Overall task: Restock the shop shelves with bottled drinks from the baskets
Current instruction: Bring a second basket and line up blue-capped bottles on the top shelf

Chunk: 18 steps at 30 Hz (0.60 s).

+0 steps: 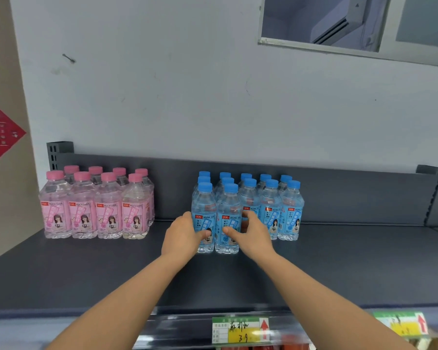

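Note:
On the dark grey top shelf (86, 269) stands a block of several blue-capped soda bottles (271, 205). My left hand (185, 236) grips the front-left blue bottle (204, 218) from its left side, thumb across the label. My right hand (250, 233) grips the front blue bottle beside it (228, 221), thumb on the label and fingers curled round its right side. Both bottles stand upright on the shelf. A group of several pink-capped peach soda bottles (96, 205) stands at the shelf's left end. No basket is in view.
The shelf's back panel (352, 195) and a white wall rise behind the bottles. Price tags (240, 329) line the shelf's front edge, with red items below. Bare shelf lies between the two bottle groups and to the right of the blue ones.

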### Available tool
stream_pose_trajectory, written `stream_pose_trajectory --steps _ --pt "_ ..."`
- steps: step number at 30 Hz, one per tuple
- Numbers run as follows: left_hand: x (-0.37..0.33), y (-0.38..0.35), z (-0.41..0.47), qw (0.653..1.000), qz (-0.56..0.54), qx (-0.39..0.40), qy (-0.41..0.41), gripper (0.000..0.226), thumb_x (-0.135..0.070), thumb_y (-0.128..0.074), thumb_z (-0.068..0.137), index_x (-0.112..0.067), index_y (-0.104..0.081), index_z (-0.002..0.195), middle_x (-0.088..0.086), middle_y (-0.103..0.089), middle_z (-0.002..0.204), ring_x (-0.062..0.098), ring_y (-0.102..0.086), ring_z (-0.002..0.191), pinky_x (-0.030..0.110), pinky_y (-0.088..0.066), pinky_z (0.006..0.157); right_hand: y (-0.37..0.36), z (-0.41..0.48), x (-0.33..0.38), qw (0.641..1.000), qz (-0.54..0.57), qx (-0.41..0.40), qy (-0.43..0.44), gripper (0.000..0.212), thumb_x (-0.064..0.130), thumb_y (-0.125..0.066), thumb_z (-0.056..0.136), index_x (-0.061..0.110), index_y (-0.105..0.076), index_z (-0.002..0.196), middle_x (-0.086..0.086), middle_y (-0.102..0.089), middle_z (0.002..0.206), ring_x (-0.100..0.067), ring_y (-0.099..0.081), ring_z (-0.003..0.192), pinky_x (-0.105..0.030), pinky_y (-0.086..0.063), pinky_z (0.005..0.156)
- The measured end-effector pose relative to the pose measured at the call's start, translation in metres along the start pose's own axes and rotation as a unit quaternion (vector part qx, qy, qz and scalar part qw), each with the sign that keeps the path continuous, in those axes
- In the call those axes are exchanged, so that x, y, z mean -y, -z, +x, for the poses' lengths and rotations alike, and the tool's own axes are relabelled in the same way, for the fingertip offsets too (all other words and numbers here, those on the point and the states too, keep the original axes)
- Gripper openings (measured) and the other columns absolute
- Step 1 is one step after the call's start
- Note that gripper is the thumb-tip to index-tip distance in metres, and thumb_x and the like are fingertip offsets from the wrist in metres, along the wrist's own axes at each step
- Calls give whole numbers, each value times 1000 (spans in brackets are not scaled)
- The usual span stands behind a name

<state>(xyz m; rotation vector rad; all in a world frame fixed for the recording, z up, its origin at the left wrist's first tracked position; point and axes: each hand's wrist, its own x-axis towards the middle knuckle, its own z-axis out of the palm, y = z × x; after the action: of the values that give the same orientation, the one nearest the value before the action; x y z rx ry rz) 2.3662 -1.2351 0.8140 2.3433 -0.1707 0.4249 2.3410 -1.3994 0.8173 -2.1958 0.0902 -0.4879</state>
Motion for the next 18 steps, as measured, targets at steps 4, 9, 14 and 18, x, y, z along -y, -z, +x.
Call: stream_pose_trajectory --steps 4,9,14,18 --pt "-3 3 -6 1000 26 15 -1 39 -36 -73 82 -15 -59 112 2 -64 110 21 -61 99 30 -46 77 18 -14 -5 998 -55 11 -24 59 34 -73 84 16 -45 133 -3 -57 127 -21 -56 114 -34 -47 90" --pt "-18 15 -33 992 113 48 5 26 -29 -67 87 -8 -65 102 6 -69 103 24 -63 89 32 -48 71 54 -46 -19 990 -141 18 -7 30 29 -69 86 19 -62 113 4 -65 107 -17 -61 101 -33 -51 87" --pt "-52 24 -87 990 136 15 -20 29 -27 -61 91 -4 -62 109 12 -65 111 29 -60 95 32 -44 72 97 -93 -33 985 -170 16 15 20 21 -63 86 20 -66 105 4 -66 107 -17 -61 100 -32 -51 86" --pt "-84 18 -147 992 107 1 -63 35 -28 -59 92 -7 -60 120 11 -64 117 29 -59 107 38 -48 89 135 -143 -46 980 -192 10 39 23 22 -63 87 19 -66 109 4 -67 110 -18 -61 103 -32 -50 88"
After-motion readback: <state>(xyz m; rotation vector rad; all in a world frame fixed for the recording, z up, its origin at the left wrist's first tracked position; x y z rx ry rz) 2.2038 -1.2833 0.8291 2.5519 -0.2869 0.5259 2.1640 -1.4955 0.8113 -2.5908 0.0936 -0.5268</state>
